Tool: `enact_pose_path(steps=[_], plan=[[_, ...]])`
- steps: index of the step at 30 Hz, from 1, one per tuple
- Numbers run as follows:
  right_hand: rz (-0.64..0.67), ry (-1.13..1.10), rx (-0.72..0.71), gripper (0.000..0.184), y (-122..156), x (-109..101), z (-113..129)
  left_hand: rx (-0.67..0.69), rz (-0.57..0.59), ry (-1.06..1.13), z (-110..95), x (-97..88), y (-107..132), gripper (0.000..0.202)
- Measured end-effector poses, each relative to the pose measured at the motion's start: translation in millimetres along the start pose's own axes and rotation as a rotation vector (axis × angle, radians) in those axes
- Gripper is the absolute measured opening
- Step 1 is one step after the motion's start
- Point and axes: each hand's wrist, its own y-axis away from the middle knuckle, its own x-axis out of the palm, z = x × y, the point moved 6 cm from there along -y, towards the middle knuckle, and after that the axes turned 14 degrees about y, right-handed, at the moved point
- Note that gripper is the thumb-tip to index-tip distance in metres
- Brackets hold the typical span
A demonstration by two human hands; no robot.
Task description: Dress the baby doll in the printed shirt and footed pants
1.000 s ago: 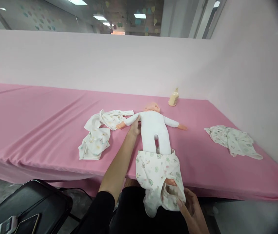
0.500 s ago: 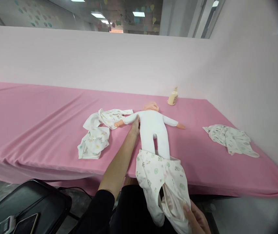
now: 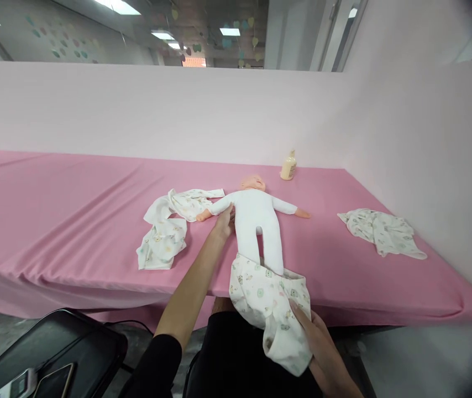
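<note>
A baby doll point(image 3: 257, 221) in a white bodysuit lies face up on the pink table cover point(image 3: 74, 210), head away from me. My left hand point(image 3: 224, 221) rests against the doll's side under its arm, fingers laid on the suit. Printed white baby trousers point(image 3: 271, 301) cover the doll's lower legs and hang over the table's front edge. My right hand point(image 3: 313, 337) is closed on the trousers' lower end below the edge.
A crumpled printed garment point(image 3: 169, 224) lies left of the doll, another point(image 3: 379, 229) at the right. A small cream bottle point(image 3: 288, 166) stands by the back wall. A black chair point(image 3: 49, 359) with a phone on it sits at the lower left.
My right hand has come up and bunched the trousers' hanging end, which hung longer before. The left hand stays at the doll's side. The view has shifted slightly.
</note>
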Motion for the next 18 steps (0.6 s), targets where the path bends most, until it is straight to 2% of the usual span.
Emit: enact_pose_path(steps=[2, 4, 9, 11, 14, 16, 18], plan=[[-0.021, 0.019, 0.014, 0.062, 7, -2, -3, -0.024, -0.12, 0.067, 6, -17.5, -1, 0.08], [-0.037, 0.034, 0.014, 0.063, 13, -5, -7, -0.048, -0.196, 0.112, 11, -25.7, -2, 0.084], [-0.088, 0.055, 0.065, 0.063, 23, -18, -21, -0.027, -0.264, 0.094, 7, -18.2, 9, 0.084], [-0.078, 0.056, 0.071, 0.061, 24, -22, -24, 0.013, -0.251, 0.053, 3, -12.2, 25, 0.075], [-0.052, 0.064, 0.045, 0.061, 26, -24, -24, 0.064, -0.214, -0.08, -1, -6.5, 64, 0.056], [-0.032, 0.062, 0.002, 0.061, 26, -24, -21, 0.073, -0.219, -0.272, -4, -6.3, 95, 0.048], [-0.01, 0.045, -0.063, 0.062, 24, -23, -15, 0.106, -0.205, -0.562, -8, -3.6, 124, 0.045]])
